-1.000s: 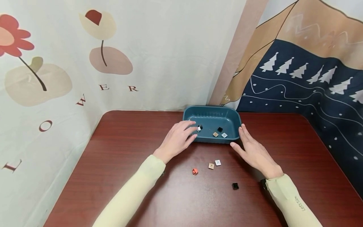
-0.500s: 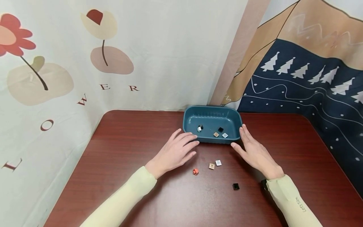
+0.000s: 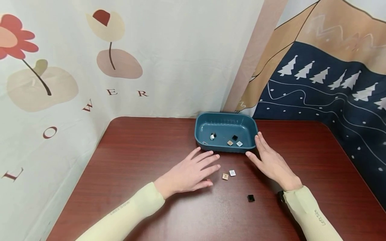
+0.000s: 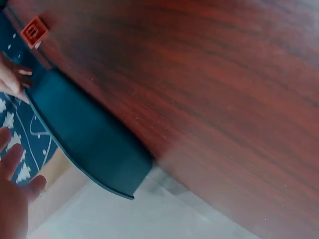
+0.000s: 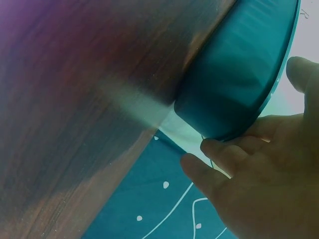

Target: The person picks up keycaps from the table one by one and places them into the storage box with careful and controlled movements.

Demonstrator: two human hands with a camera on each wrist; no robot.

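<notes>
My left hand (image 3: 190, 172) reaches over the table in front of the blue bin (image 3: 223, 148), fingers spread and nothing held. Beneath it, the red keycap (image 4: 34, 32) lies upturned on the table in the left wrist view; in the head view the hand hides it. My right hand (image 3: 272, 164) lays its straight fingers along the bin's right end, thumb near the front corner. A tan keycap (image 3: 225, 176) and a white keycap (image 3: 232, 173) lie side by side in front of the bin. Closer to me is a black keycap (image 3: 251, 198).
Inside the bin are several keycaps, among them a tan one (image 3: 230, 143), a white one (image 3: 239, 144) and a black one (image 3: 235, 137). The bin stands at the back edge of the brown table (image 3: 144, 140), against a printed curtain (image 3: 175, 67).
My left hand has drawn back from over the bin's left side toward me, and now covers the spot of the red keycap. The right hand has stayed at the bin.
</notes>
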